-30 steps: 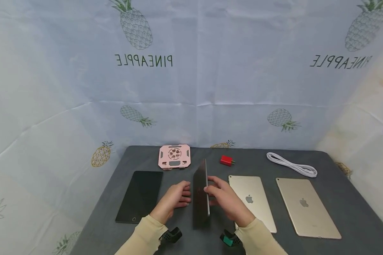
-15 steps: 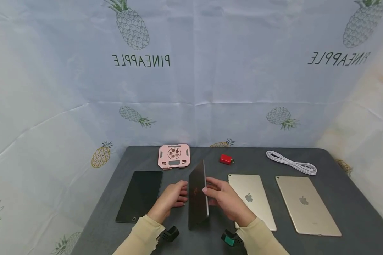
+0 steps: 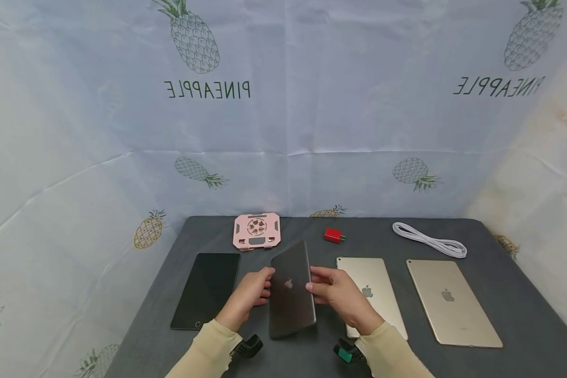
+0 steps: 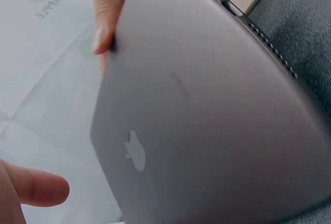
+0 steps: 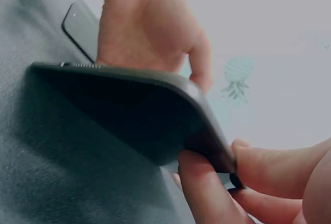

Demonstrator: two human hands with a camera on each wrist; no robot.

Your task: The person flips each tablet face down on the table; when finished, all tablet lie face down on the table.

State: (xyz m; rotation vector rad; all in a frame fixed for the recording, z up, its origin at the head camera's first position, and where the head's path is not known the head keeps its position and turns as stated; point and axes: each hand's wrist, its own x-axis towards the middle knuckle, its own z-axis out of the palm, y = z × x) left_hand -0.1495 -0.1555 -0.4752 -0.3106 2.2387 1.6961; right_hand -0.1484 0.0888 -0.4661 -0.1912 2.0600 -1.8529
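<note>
A dark grey tablet (image 3: 293, 310) is held tilted over the table, its back with the apple logo showing in the head view. My right hand (image 3: 342, 296) pinches its right edge between thumb and fingers, as the right wrist view shows, where the black screen side (image 5: 124, 105) also appears. My left hand (image 3: 245, 299) is at the tablet's left edge with fingers loosely bent. In the left wrist view its thumb (image 4: 44, 188) stands apart from the tablet's back (image 4: 207, 115). In the right wrist view the tablet hides the left fingers.
A black tablet (image 3: 205, 291) lies screen up at left. Two gold tablets lie face down at right, one nearer (image 3: 373, 283) and one farther (image 3: 453, 304). Along the back are a pink case (image 3: 256, 231), a red charger plug (image 3: 333, 235) and a coiled white cable (image 3: 430, 240).
The grey tablet has turned from nearly edge-on so that its back now faces up toward the head camera, its left edge closer to my left hand. My right hand keeps its hold.
</note>
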